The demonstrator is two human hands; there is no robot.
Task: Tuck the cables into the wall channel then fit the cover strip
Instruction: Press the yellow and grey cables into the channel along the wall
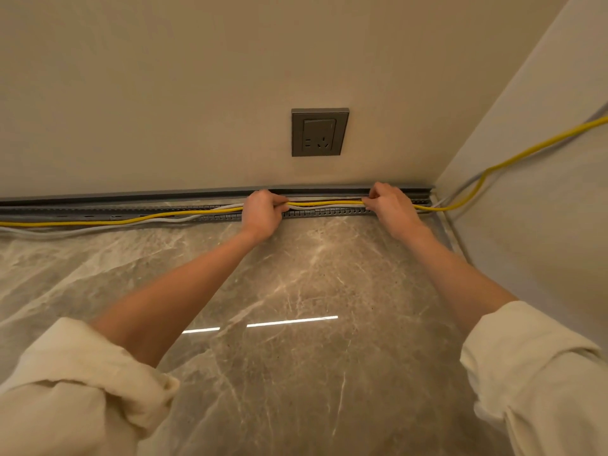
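My left hand (263,213) is curled shut around the yellow cable (184,214) and the white cable (158,222), pinching them together. My right hand (391,205) is a little way off to the right, and its fingers (378,194) are pinched down on the same two cables too. Between my hands the cables run straight and tight, right over the open grey wall channel (322,211), the long slotted track at the bottom of the wall (164,93). I think I am in the tucking step, and it is only partly done. Left of my left hand, the yellow cable and the white cable sag out of the channel and lie on the shiny stone floor (296,324). Right of my right hand, the yellow cable bends at the corner and climbs up along the side wall (543,192). A grey wall socket (319,132) sits on the wall above my hands. I cannot tell for sure which piece is the cover strip; a long grey strip (131,195) runs just above the channel, but it may be part of the track. Next, I think I need to push this tight bit down into the slot, then slide my hands left and press in the loose part. The cover has to wait until both cables are all the way in.
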